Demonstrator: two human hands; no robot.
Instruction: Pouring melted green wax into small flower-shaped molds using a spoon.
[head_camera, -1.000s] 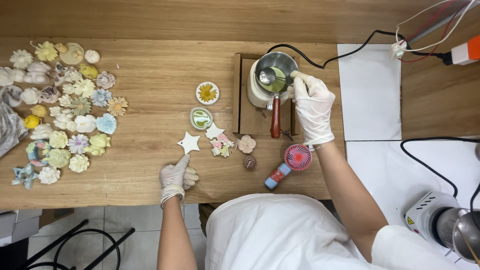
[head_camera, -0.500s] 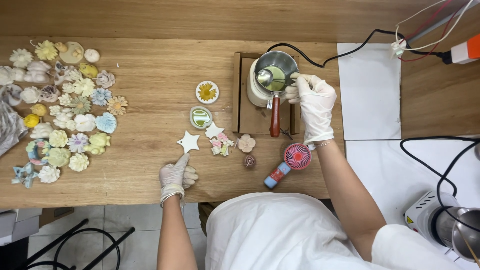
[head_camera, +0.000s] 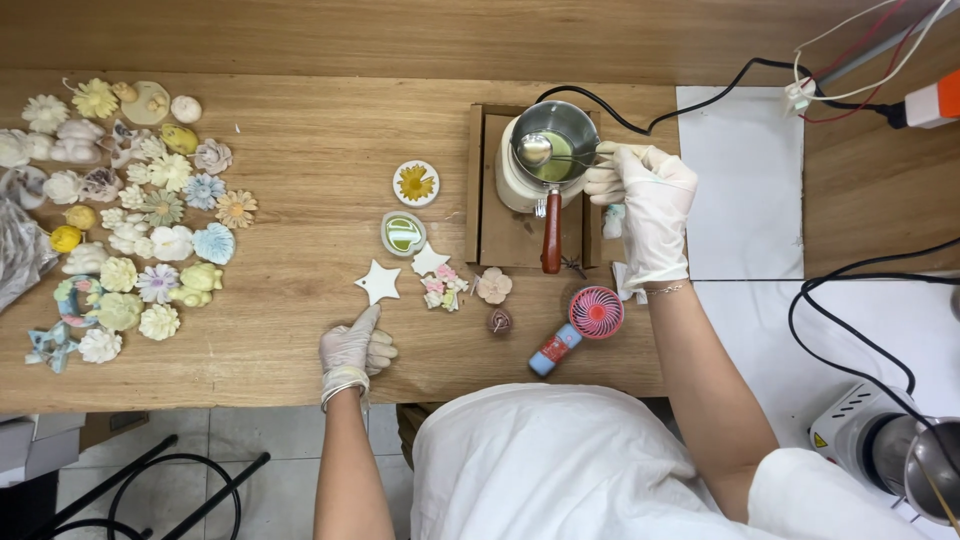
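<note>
My right hand (head_camera: 645, 195), in a white glove, holds a metal spoon (head_camera: 535, 150) over a small steel pot (head_camera: 568, 130) of greenish liquid. The pot has a red-brown handle (head_camera: 551, 232) and stands on a wooden tray (head_camera: 500, 235). My left hand (head_camera: 355, 345), also gloved, rests on the table near the front edge. Its index finger stretches toward a white star-shaped piece (head_camera: 380, 283), and it holds nothing. A heart-shaped green mould (head_camera: 403, 234), a round yellow flower mould (head_camera: 416, 183) and a second small star (head_camera: 430, 260) lie close by.
Several pastel flower-shaped pieces (head_camera: 130, 215) cover the table's left side. A pink handheld fan (head_camera: 592, 315), a pink flower piece (head_camera: 493, 285) and a small brown piece (head_camera: 499, 321) lie near the front. Black cables (head_camera: 850, 290), a white mat (head_camera: 740, 180) and a hotplate (head_camera: 870, 440) sit at the right.
My right hand has shifted slightly to the right at the pot's rim, still with the spoon over the pot. The left hand has stayed in place.
</note>
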